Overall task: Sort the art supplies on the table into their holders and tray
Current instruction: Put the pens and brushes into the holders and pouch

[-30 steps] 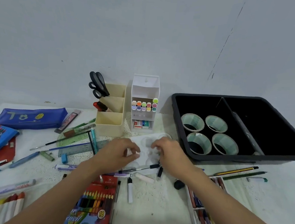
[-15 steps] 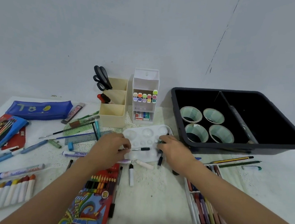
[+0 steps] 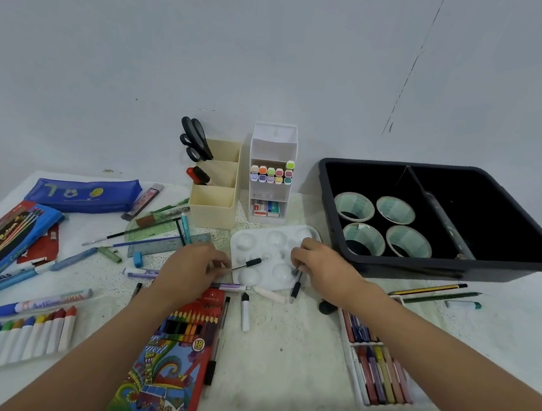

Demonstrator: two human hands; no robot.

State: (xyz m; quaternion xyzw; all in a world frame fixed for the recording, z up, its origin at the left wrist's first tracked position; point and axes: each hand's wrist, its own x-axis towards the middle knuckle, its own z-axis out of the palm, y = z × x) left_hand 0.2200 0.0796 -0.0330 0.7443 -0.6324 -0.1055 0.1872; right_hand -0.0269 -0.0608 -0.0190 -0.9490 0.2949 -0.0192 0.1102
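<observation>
Soft even light (edges warped).

The left hand [image 3: 192, 269] pinches the end of a black-tipped pen [image 3: 251, 262] lying across the white palette [image 3: 260, 240]. The right hand [image 3: 323, 269] grips a black marker [image 3: 296, 288] at the palette's right edge, beside the black tray [image 3: 437, 272].

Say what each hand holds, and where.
The left hand pinches a thin pen by its pale shaft end; the right hand pinches a black pen by its top end.

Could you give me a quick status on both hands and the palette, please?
Left hand pinches a black-tipped pen over the white palette. Right hand pinches a black marker at its edge. Loose pens crowd the near side.
</observation>
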